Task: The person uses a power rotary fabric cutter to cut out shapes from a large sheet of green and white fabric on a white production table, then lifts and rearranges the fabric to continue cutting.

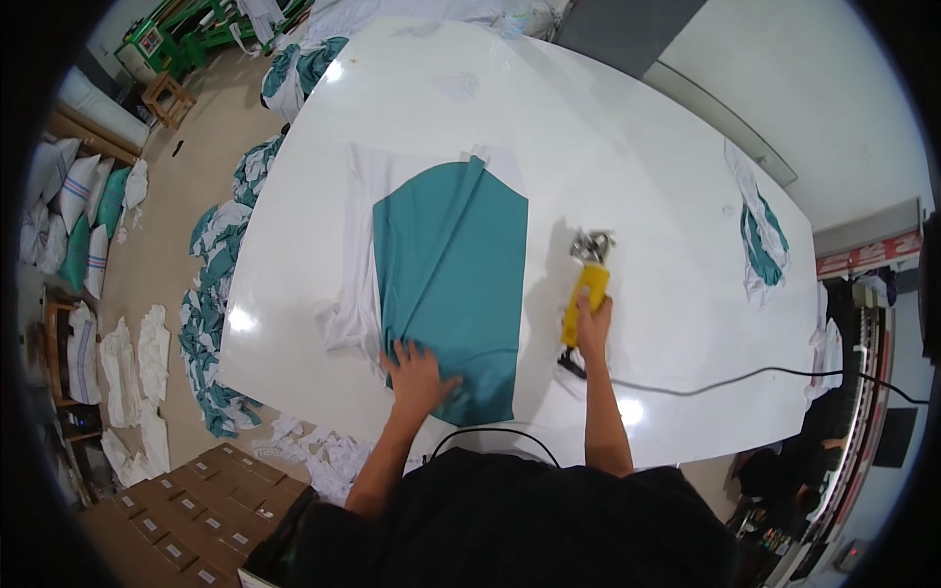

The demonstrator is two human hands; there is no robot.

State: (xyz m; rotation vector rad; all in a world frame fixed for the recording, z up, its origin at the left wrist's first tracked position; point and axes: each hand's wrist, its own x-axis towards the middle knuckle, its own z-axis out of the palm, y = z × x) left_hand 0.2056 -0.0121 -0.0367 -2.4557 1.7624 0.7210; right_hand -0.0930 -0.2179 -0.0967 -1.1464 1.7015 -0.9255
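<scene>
A cut piece of teal fabric (456,265) lies on the white table, with a diagonal fold running up to its top edge. White cloth (361,255) shows beneath it and along its left side. My left hand (417,377) presses on the lower left of the teal piece, fingers spread. To the right of the fabric, my right hand (594,323) is wrapped around a yellow handheld electric cloth cutter (585,284). The cutter's metal head points away from me and looks slightly blurred. Its underside and blade are hard to make out.
A black power cord (686,392) crosses the white table (657,127) to the right edge. Teal and white scraps (763,240) lie at the far right. Heaps of teal and white cloth (211,304) line the left edge. Brown cartons (186,514) stand at the lower left.
</scene>
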